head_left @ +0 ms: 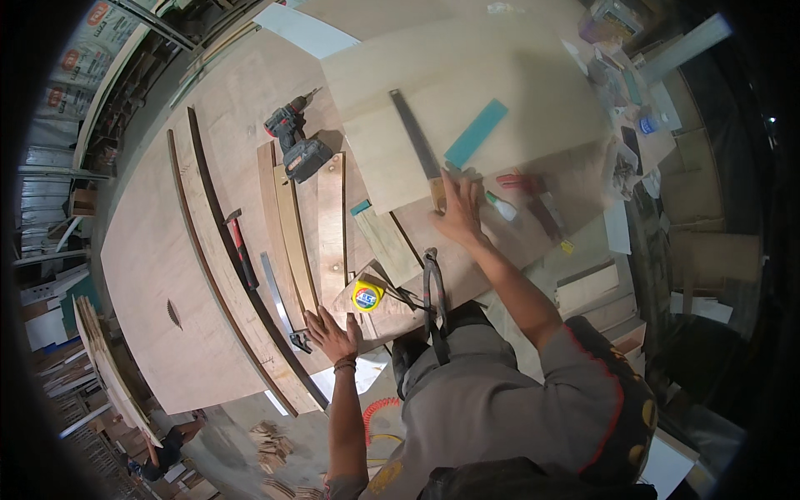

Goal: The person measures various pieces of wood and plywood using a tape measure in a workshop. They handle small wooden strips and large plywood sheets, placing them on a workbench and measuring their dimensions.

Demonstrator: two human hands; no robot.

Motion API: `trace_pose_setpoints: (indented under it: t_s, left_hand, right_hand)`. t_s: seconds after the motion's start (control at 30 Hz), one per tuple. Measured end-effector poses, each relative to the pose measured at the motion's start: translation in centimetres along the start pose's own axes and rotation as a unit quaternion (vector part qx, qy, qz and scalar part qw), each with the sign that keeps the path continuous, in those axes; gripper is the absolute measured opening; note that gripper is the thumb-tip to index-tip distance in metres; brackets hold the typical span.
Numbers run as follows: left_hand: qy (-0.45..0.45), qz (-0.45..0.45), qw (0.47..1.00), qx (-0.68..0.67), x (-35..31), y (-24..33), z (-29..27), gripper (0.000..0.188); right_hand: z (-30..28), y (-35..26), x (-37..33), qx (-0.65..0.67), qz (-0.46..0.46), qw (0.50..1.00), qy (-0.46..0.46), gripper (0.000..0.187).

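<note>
My right hand [460, 207] lies with fingers spread at the near edge of the pale plywood sheet [375, 71]. Its index finger and thumb are beside the wooden end of a tool with a long dark grey blade [412, 129]; whether they touch it I cannot tell. Just beyond the fingertips lies a flat teal strip [477, 133]. My left hand [332, 335] rests at the bench's near edge, fingers apart and holding nothing. Close to it are a combination square [279, 296], the ends of narrow wood strips [292, 237] and a yellow tape measure [367, 295].
A cordless drill [296, 142], a red-and-black hammer [240, 250] and long dark-edged boards [221, 242] lie on the left. Black pincers [432, 287] overlap the near edge. A white glue bottle [502, 207] is right of my right hand. A person [167, 450] is at the lower left beside leaning panels.
</note>
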State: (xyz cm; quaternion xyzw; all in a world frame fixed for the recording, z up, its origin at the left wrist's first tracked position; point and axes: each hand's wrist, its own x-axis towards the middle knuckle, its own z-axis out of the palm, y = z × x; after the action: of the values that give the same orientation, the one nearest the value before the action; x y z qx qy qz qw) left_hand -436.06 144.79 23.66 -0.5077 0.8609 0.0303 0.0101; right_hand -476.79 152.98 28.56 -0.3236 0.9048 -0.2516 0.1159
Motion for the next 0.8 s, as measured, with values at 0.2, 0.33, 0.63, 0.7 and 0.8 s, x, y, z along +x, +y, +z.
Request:
trace_pose_setpoints:
  t_s: [0.2,0.33,0.63,0.7,0.8]
  left_hand:
    - [0.047,-0.071,0.979,-0.187,0.2,-0.7,0.3,0.070]
    - [0.203,-0.154,0.935,-0.247,1.3,-0.6,0.3,0.067]
    - [0.166,-0.026,0.888,-0.428,10.2,8.2,-6.2,0.052]
    - [0.082,-0.011,0.873,-0.481,12.3,10.4,-6.6,0.048]
    - [-0.043,-0.020,0.855,-0.516,16.1,14.6,-6.1,0.045]
  right_hand:
    - [-4.3,6.8,-6.9,0.036,-0.217,0.964,-0.148,0.084]
    - [-3.4,10.9,-9.6,0.041,-0.325,0.934,-0.140,0.073]
    - [-3.7,8.6,3.7,-0.055,-0.180,0.982,0.033,0.061]
    - [-4.1,8.3,8.6,-0.144,-0.194,0.965,0.099,0.060]
    - [-4.6,9.5,13.0,-0.210,-0.195,0.957,0.036,0.052]
